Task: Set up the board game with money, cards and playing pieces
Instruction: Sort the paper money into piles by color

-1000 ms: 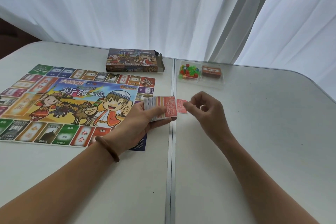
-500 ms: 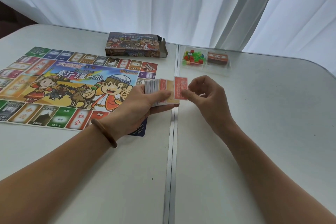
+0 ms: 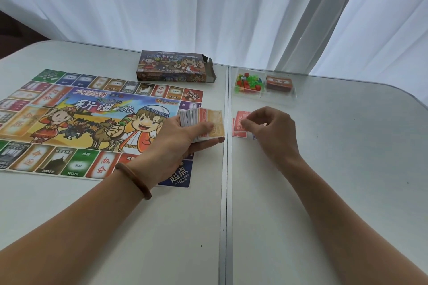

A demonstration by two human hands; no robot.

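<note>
Head view shows your left hand [image 3: 178, 139] gripping a fanned stack of paper money [image 3: 203, 122], thumb across the top note and fingers curled under, held above the right edge of the game board [image 3: 92, 120]. Your right hand [image 3: 272, 133] is just right of the table's centre seam, fingers curled, with its fingertips [image 3: 246, 124] on a small pile of red notes [image 3: 239, 122] lying flat on the table [image 3: 347, 169]; you cannot tell whether the fingertips pinch the top note or only touch it. The board lies flat on the left half of the table. Behind it, the game box [image 3: 173, 66] lies on its side with its end flap open. On the right half, near the far edge, a clear plastic tray [image 3: 295, 96] holds the coloured playing pieces [image 3: 247, 82] in its left compartment and a card deck [image 3: 279, 82] in its right one. A wooden bracelet [image 3: 134, 179] circles your left wrist.
</note>
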